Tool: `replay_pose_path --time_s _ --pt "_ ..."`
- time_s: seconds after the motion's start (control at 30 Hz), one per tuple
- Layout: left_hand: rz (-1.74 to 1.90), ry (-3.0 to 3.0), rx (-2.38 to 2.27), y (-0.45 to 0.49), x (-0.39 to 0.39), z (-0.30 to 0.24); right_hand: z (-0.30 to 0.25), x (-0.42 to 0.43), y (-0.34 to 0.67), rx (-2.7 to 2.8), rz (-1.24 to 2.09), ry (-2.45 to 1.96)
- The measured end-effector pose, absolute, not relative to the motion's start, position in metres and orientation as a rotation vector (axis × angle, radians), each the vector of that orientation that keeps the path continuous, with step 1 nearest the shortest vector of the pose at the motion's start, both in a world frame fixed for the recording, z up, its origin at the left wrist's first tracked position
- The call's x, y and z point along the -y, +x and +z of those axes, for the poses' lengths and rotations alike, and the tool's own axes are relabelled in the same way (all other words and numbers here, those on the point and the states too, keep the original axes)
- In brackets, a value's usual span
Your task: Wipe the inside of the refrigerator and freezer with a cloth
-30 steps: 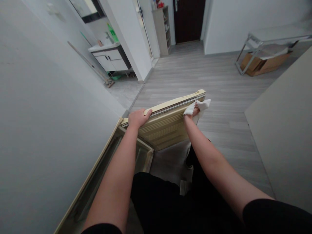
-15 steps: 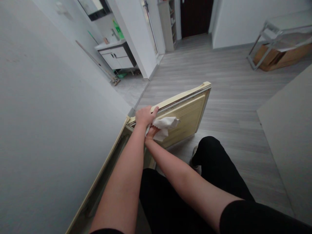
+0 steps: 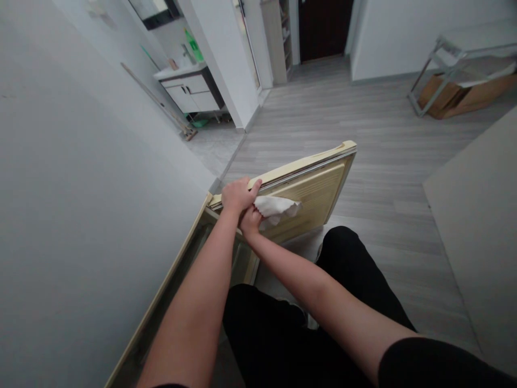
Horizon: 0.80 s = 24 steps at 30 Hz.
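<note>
A cream-coloured door point(image 3: 319, 186) of a low fridge-like cabinet stands open in front of me. My left hand point(image 3: 238, 194) is closed over the door's top edge near the hinge side. Just below it, my right hand point(image 3: 250, 220) grips a white cloth point(image 3: 277, 207) and presses it against the ribbed inner face of the door. The cabinet body point(image 3: 189, 258) runs along the white wall at the left. My knees in black trousers fill the bottom of the view.
A white wall point(image 3: 81, 188) is close on the left. Grey wood floor point(image 3: 363, 129) stretches ahead to a dark door point(image 3: 323, 27). A sink cabinet point(image 3: 189, 91) stands at back left. A metal-framed table over cardboard point(image 3: 464, 81) is at back right, and a beige panel point(image 3: 480, 215) on the right.
My right hand has carried the cloth from the door's far end to the hinge side, under my left hand. The left hand has stayed on the top edge.
</note>
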<state>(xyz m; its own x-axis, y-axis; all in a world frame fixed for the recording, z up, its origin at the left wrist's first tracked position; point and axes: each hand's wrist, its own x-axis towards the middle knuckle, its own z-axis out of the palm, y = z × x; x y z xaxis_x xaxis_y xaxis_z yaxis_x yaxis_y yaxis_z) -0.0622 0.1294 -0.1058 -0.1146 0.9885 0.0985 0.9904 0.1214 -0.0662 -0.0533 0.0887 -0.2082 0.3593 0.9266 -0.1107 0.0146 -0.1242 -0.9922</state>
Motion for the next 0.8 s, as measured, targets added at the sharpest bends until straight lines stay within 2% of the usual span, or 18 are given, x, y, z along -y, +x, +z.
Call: replay_pose_path --time_s 0.3,0.5,0.63,0.8 --pt "-0.035 -1.952 2.304 -0.060 -0.138 -0.105 -0.189 -0.192 0.068 0.508 0.819 -1.565" --pt "-0.047 -1.902 2.336 -0.060 -0.145 -0.107 -0.187 -0.270 0.154 0.457 0.670 -1.580" --pt "-0.044 -1.886 2.350 -0.059 -0.147 -0.108 -0.197 -0.273 0.149 0.461 0.645 -1.615" --pt "-0.027 -1.855 2.362 -0.059 -0.148 -0.109 -0.230 -0.222 0.081 0.663 0.733 -1.566"
